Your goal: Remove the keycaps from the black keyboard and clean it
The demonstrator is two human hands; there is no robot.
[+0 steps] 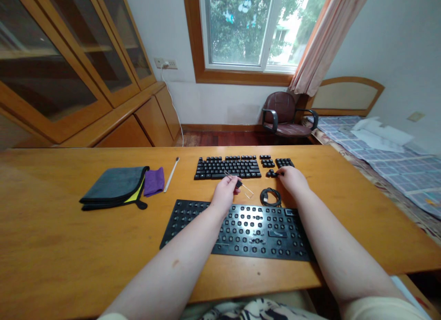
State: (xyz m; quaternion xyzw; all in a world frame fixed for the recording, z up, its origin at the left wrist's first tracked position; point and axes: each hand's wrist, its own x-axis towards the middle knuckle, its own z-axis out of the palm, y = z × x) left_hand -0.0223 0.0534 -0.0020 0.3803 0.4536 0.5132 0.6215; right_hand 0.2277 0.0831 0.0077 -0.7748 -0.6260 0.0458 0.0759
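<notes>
My left hand (224,192) is closed around a wire keycap puller (247,189), whose thin metal loops stick out on both sides of the fingers. A small dark piece (238,184) shows at its fingertips; whether it is the puller's handle or a keycap I cannot tell. Farther right, my right hand (292,179) pinches a black keycap (276,174) beside a small cluster of keycaps (270,173). Rows of removed keycaps (227,167) lie in keyboard order behind my hands. Under my forearms lies the black keyboard base (248,253) with bare switches, partly hidden by my left arm.
A coiled black USB cable (270,197) rests behind the base. More keycaps (267,163) and number-pad keycaps (284,162) sit at the back right. Leftward on the wooden table (51,246) are a folded grey cloth (115,184), a purple cloth (154,181) and a toothbrush (171,175).
</notes>
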